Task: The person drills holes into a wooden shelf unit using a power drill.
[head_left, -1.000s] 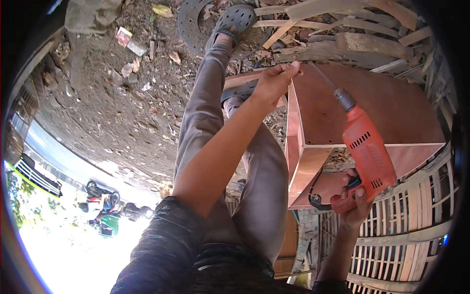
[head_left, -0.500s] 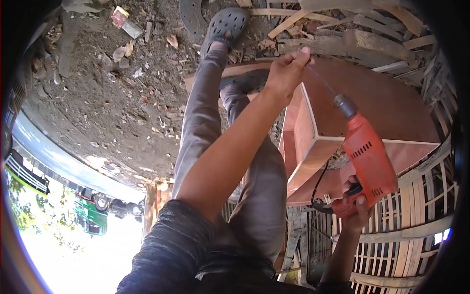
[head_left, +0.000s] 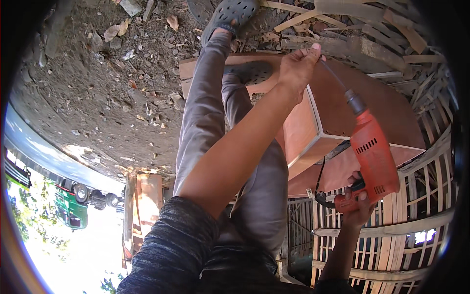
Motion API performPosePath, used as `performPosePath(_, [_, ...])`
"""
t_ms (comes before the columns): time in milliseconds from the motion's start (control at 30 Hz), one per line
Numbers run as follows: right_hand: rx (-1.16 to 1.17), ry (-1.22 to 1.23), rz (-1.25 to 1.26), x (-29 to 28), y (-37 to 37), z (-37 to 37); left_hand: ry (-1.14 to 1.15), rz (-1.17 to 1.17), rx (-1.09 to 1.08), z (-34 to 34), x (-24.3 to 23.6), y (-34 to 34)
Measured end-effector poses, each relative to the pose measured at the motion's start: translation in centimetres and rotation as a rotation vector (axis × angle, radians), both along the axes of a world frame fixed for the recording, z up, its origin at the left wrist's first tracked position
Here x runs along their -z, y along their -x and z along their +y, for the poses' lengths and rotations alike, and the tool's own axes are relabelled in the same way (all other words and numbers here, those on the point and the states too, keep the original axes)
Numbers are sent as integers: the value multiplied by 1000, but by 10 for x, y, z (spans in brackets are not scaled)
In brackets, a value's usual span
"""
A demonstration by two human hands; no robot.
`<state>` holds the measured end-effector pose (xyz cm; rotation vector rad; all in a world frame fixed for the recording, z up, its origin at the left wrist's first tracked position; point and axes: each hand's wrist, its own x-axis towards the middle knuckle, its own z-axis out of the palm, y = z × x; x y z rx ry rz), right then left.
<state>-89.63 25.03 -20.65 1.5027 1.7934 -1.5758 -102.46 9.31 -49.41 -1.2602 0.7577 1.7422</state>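
My right hand [head_left: 360,201] grips the handle of an orange-red electric drill [head_left: 374,157], fingers around the trigger area. From its chuck a long thin bit [head_left: 334,73] points up and left. My left hand [head_left: 297,71] is pinched at the far end of the bit; whatever small piece is between the fingertips is hidden. Below and behind the drill lies a reddish-brown plywood box [head_left: 382,98] with pale edges and an open compartment. A black cord [head_left: 320,179] runs near the drill handle.
Loose wood strips [head_left: 338,19] are heaped beyond the box. Slatted bamboo panels [head_left: 391,215] stand at the right. My shoes [head_left: 252,72] are beside and on the plywood. Dirt ground with leaves [head_left: 117,93] spreads left, and a green truck [head_left: 71,208] shows in the distance.
The view has shifted slightly. Both hands and the drill sit a little further right in the picture, the left hand still pinched at the bit's end and the right hand still around the handle.
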Motion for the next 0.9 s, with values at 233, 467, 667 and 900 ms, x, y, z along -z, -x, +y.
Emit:
performPosePath(233, [-5,-11,-27,0,11,-10,53,81,40,-14,2,7])
performPosePath(467, [-1,-7,-34,2,21,-14,22,119,71,-19,7,7])
performPosePath(667, [0,18,-67,4,28,-15,-53,110,99,-27,10,8])
performPosePath(900, [-72,10,-117,4,42,7,-119,15,126,-30,23,9])
